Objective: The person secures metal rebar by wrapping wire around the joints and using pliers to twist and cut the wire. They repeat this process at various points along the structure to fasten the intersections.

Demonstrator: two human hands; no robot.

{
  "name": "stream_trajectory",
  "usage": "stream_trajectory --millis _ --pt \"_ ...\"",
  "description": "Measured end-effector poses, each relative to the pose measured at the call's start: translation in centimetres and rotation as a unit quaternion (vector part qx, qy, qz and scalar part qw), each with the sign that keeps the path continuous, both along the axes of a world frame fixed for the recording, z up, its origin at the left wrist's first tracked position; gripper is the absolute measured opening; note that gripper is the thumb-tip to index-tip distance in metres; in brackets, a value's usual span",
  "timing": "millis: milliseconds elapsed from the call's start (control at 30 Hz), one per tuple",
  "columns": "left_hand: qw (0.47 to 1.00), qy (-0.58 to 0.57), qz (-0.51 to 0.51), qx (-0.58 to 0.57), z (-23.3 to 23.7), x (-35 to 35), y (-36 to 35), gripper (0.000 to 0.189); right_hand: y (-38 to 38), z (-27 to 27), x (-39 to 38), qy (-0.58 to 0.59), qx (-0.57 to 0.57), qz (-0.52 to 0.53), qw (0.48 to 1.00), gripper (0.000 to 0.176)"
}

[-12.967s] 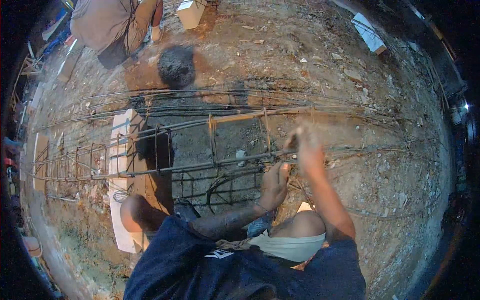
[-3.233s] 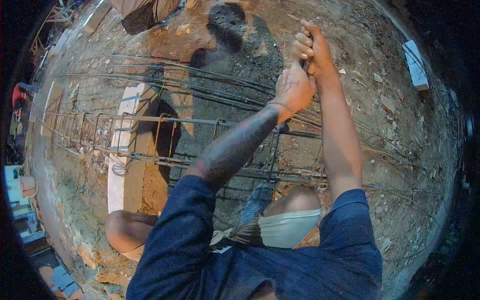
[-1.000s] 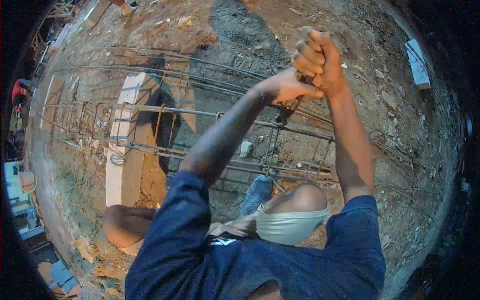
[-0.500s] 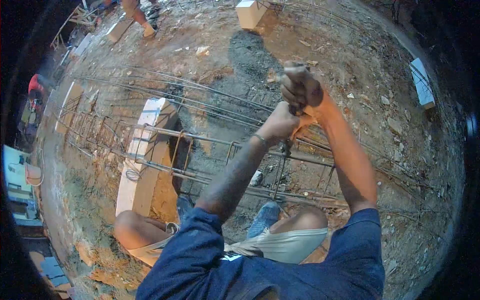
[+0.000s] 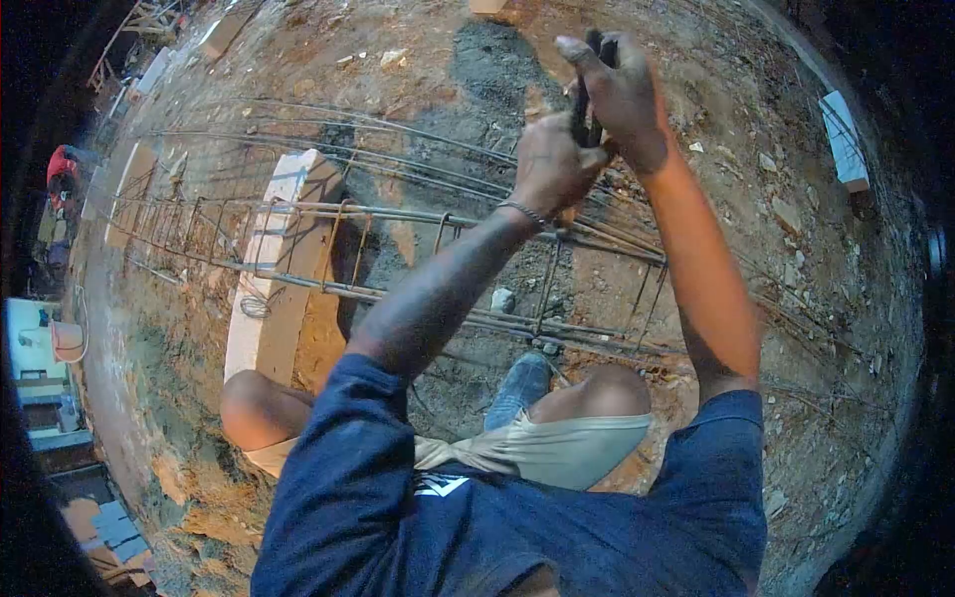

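A dark two-handled tool, which looks like pincers (image 5: pixel 583 104), stands out above the steel bars. My right hand (image 5: pixel 627 99) is closed round its upper part, with the thumb stretched along the handles. Lower down, my left hand (image 5: pixel 552 159) is a fist at the tool's lower end; its fingers hide what lies there. Beneath my wrists runs a rebar cage (image 5: pixel 398 215) of long bars and bent stirrups. The tool's jaws are out of sight behind my left hand.
A long pale block (image 5: pixel 261 308) props up the cage on the left. Loose bars (image 5: pixel 398 134) lie beyond it on rubbly soil. Another pale block (image 5: pixel 844 139) stands far right. My shoe (image 5: pixel 519 388) is close to the near bars. A person in red (image 5: pixel 62 169) is at far left.
Both hands have risen away from the cage, toward the top of the view. My right hand has opened somewhat, showing the tool's dark handles. The view has shifted slightly.
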State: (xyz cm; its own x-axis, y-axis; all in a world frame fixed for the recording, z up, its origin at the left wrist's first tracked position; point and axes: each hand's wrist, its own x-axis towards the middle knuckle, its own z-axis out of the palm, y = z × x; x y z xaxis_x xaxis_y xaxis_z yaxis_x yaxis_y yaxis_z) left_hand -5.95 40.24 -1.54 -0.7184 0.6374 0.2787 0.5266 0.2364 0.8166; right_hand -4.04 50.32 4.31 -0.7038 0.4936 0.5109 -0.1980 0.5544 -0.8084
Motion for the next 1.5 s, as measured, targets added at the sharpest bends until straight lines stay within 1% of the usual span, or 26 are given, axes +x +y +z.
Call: stream_trajectory --millis 167,200,267,400,433,467,500,533,633,667,700,733,767,933,1000,1067,1100,1167,1233,1300,1333,1367,1400,1433,1467,1500 --pt "0.985 0.137 0.105 -0.02 -0.5 1.5 0.7 0.024 -1.0 -1.5 1.0 0.015 -0.042 -0.073 0.996 0.031" --pt "0.994 0.087 0.037 0.047 -0.5 1.4 0.1 0.031 -0.3 -1.7 1.2 0.018 -0.229 0.063 0.971 0.03" --pt "0.991 0.083 -0.043 0.098 -2.6 0.1 -0.1 0.037 1.5 -1.8 1.5 0.002 -0.484 0.31 0.818 0.026" --pt "0.981 0.124 -0.065 -0.132 -2.1 -0.7 0.3 0.045 4.0 -2.8 -0.3 0.02 -0.414 0.457 0.787 0.025" --pt "0.981 0.124 -0.063 -0.136 -1.4 -0.3 0.2 0.045 3.3 -2.5 -0.6 0.021 -0.417 0.459 0.785 0.025" --pt "0.98 0.132 -0.004 -0.148 -0.9 0.3 0.0 0.046 2.1 -2.4 -1.2 0.022 -0.292 0.232 0.927 0.031" --pt "0.975 0.142 0.057 -0.159 -0.6 0.9 -0.2 0.047 0.9 -2.0 -1.8 0.022 -0.142 -0.014 0.99 0.037" --pt "0.971 0.147 0.092 -0.167 -0.7 1.4 -0.4 0.048 0.1 -2.9 -2.1 0.055 -0.021 -0.145 0.988 0.036" --pt "0.951 0.203 0.122 -0.2 0.4 3.3 -1.1 0.056 0.6 -3.7 -2.2 -0.043 -0.088 -0.061 0.993 0.041" --pt "0.959 0.169 0.084 -0.212 1.6 4.2 -2.2 0.071 1.0 -3.5 -2.0 -0.004 -0.233 0.043 0.971 0.036" --pt "0.972 0.181 0.048 -0.143 3.2 5.1 -3.5 0.071 1.9 -3.6 -1.8 -0.004 -0.237 0.045 0.97 0.036" --pt "0.979 0.191 0.011 -0.074 5.0 6.0 -4.9 0.072 3.3 -3.8 -1.7 0.019 -0.376 0.172 0.911 0.033" --pt "0.995 0.08 -0.048 -0.019 7.5 7.1 -6.3 0.065 4.7 -3.9 -1.2 0.041 -0.498 0.292 0.816 0.031" --pt "0.949 -0.193 -0.119 0.219 9.3 3.7 -8.4 0.062 6.4 -3.7 1.7 0.077 -0.462 0.497 0.731 0.022" --pt "0.981 -0.101 -0.127 0.108 3.2 -0.7 -5.1 0.07 5.7 -3.4 1.6 0.083 -0.432 0.521 0.732 0.019" --pt "0.937 -0.223 -0.266 -0.048 -2.0 -2.6 -2.0 0.076 4.6 -2.9 1.2 0.081 -0.425 0.475 0.766 0.019" --pt "0.925 -0.233 -0.294 -0.054 -3.2 -1.5 -0.9 0.065 4.0 -2.1 0.9 0.084 -0.417 0.476 0.77 0.019" --pt "0.871 -0.37 -0.325 0.005 -2.8 0.5 0.4 0.046 2.5 -1.3 1.0 0.043 -0.379 0.309 0.871 0.019" --pt "0.941 -0.324 -0.039 -0.091 -1.2 2.4 0.4 0.036 1.2 -0.2 1.5 -0.009 -0.323 0.215 0.922 0.03" --pt "0.963 -0.263 0.012 -0.055 -3.1 3.1 0.7 0.029 0.5 -0.8 1.1 0.034 -0.332 0.035 0.942 0.043" --pt "0.999 0.004 0.027 0.02 -3.4 2.9 0.7 0.031 0.6 -0.6 1.3 0.063 -0.37 0.046 0.926 0.047" --pt "0.957 0.269 0.045 0.097 -3.7 2.8 0.9 0.034 2.2 -0.4 1.0 0.064 -0.366 0.044 0.927 0.047" --pt "0.919 0.363 0.08 0.134 -3.1 2.1 1.0 0.034 4.7 -0.5 0.4 0.02 -0.451 0.396 0.8 0.051" --pt "0.92 0.361 0.082 0.131 -3.4 1.5 1.0 0.034 5.1 -0.1 0.3 -0.028 -0.471 0.69 0.548 0.056" --pt "0.983 0.121 -0.064 0.122 -3.5 1.0 1.0 0.035 5.0 -0.3 0.4 -0.03 -0.506 0.691 0.515 0.053" --pt "0.964 -0.126 -0.207 0.106 -2.6 0.7 0.9 0.036 4.4 0.3 0.4 -0.03 -0.502 0.694 0.515 0.053"
